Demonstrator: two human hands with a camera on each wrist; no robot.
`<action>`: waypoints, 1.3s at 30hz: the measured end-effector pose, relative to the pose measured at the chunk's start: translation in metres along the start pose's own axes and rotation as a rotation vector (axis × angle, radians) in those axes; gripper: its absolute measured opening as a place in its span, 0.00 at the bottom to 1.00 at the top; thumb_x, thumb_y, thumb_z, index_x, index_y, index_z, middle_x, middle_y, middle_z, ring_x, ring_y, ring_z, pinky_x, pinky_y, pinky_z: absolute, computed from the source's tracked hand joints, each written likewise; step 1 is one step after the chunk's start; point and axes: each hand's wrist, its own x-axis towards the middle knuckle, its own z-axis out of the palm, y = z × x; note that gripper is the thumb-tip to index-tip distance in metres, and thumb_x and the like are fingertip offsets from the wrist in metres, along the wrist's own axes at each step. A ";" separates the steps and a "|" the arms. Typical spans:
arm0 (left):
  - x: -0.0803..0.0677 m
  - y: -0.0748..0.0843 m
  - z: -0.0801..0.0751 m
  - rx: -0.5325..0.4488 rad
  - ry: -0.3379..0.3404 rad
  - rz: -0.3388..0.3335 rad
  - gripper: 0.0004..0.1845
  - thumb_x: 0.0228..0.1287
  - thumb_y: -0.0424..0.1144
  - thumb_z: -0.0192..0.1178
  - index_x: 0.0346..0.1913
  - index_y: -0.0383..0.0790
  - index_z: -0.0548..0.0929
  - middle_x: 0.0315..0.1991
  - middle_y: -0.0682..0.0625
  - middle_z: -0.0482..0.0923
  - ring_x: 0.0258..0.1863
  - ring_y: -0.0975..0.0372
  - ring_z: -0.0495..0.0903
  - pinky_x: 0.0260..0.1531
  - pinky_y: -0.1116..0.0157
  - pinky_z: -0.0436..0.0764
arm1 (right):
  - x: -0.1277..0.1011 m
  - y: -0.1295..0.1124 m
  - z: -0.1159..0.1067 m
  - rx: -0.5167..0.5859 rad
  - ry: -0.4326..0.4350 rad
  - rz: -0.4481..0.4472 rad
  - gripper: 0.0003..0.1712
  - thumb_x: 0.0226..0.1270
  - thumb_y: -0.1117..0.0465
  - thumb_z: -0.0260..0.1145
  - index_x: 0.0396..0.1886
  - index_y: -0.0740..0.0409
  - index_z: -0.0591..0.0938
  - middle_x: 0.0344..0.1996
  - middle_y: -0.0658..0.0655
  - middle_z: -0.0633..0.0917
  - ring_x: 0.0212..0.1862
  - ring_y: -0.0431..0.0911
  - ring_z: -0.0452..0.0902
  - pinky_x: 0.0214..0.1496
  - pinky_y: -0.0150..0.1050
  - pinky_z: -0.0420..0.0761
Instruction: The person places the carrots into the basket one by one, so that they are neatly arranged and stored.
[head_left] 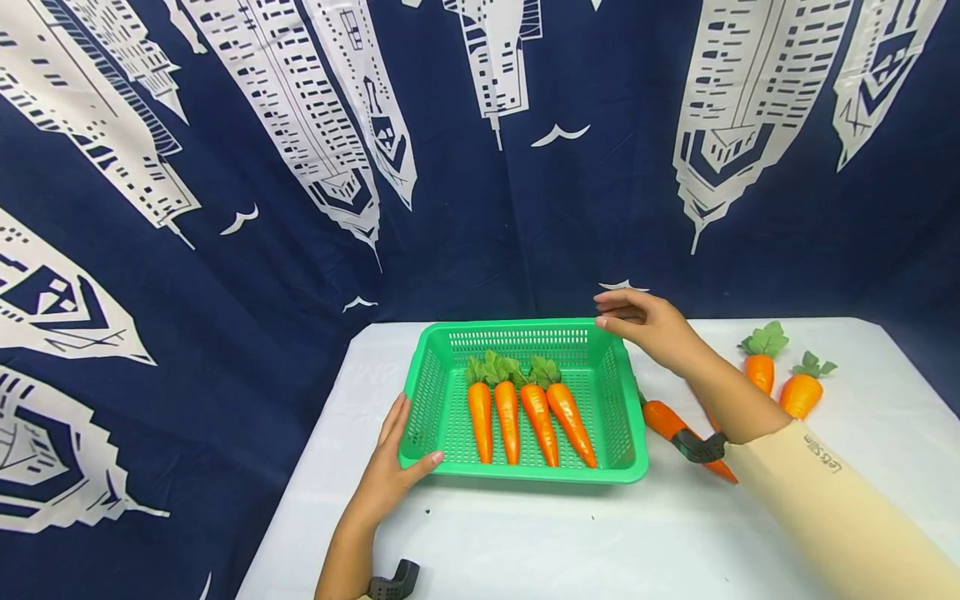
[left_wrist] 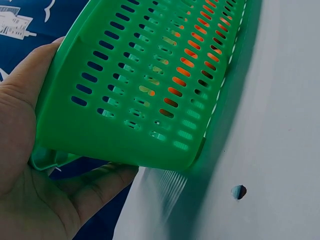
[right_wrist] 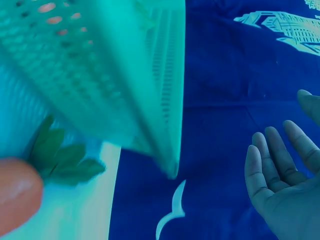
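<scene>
A green plastic basket (head_left: 525,477) with slotted walls stands on the white table. Inside it several orange carrots (head_left: 537,421) with leafy green tops lie side by side. My left hand (head_left: 388,473) holds the basket's near left corner, thumb over the rim and fingers along the outside. The left wrist view shows that hand (left_wrist: 30,135) around the rim, close up. Over the far right corner hovers my right hand (head_left: 647,321), its fingers loosely bent and nothing between them. In the right wrist view this hand (right_wrist: 285,175) is apart from the basket wall (right_wrist: 165,75).
Right of the basket a carrot (head_left: 663,419) lies partly behind my right wrist strap. Farther right are two more carrots, one (head_left: 760,371) beside the other (head_left: 801,393), and my forearm hides part of another. A dark blue cloth (head_left: 480,242) with white buildings hangs behind the table (head_left: 525,542).
</scene>
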 end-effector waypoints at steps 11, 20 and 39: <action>0.000 -0.002 0.001 -0.004 -0.001 0.007 0.55 0.60 0.52 0.73 0.82 0.54 0.47 0.84 0.58 0.36 0.83 0.47 0.39 0.74 0.32 0.48 | -0.035 0.024 -0.019 -0.045 0.064 0.093 0.34 0.72 0.40 0.63 0.70 0.53 0.73 0.64 0.62 0.79 0.63 0.61 0.78 0.63 0.62 0.78; 0.000 -0.002 0.000 -0.008 -0.001 0.005 0.56 0.59 0.54 0.73 0.82 0.55 0.46 0.83 0.60 0.36 0.83 0.48 0.39 0.75 0.33 0.48 | -0.058 0.061 -0.021 -0.087 0.053 0.177 0.35 0.71 0.37 0.63 0.70 0.49 0.73 0.61 0.61 0.82 0.58 0.52 0.80 0.47 0.38 0.84; 0.000 -0.002 0.001 -0.003 0.000 0.003 0.56 0.60 0.54 0.72 0.82 0.55 0.47 0.83 0.60 0.36 0.83 0.48 0.40 0.74 0.33 0.49 | -0.095 0.114 0.016 -0.082 -0.008 0.169 0.33 0.73 0.48 0.66 0.69 0.62 0.74 0.63 0.68 0.80 0.64 0.65 0.77 0.51 0.23 0.76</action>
